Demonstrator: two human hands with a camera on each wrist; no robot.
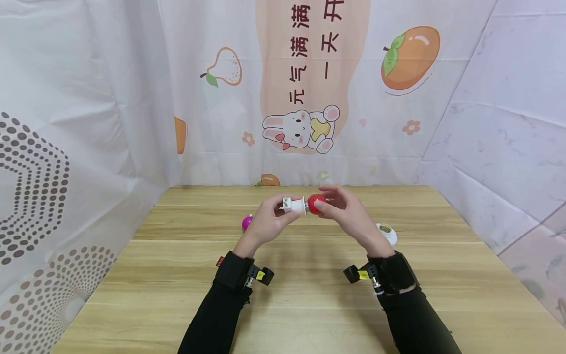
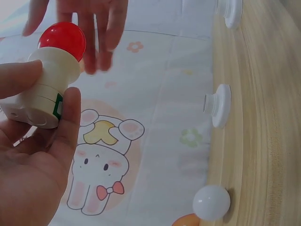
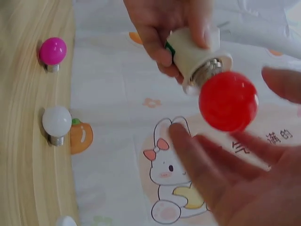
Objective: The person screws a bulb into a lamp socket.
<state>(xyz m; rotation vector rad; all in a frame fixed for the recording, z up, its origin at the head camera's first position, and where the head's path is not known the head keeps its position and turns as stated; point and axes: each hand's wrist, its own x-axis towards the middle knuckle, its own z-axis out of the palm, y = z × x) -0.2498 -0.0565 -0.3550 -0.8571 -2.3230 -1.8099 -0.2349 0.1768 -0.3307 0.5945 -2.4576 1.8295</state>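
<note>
Gripping the white socket (image 1: 295,205) above the table (image 1: 309,295), the left hand (image 1: 265,223) is curled round it; the red bulb (image 1: 316,203) sits in its mouth, barely touched by the loosely spread right hand (image 1: 349,216). Bulb and socket are best kept aligned while turned.

A glossy red bulb (image 3: 228,100) with metal thread sits in a matt white plastic socket (image 3: 193,54) above the wood-grain table (image 1: 309,305)
</note>
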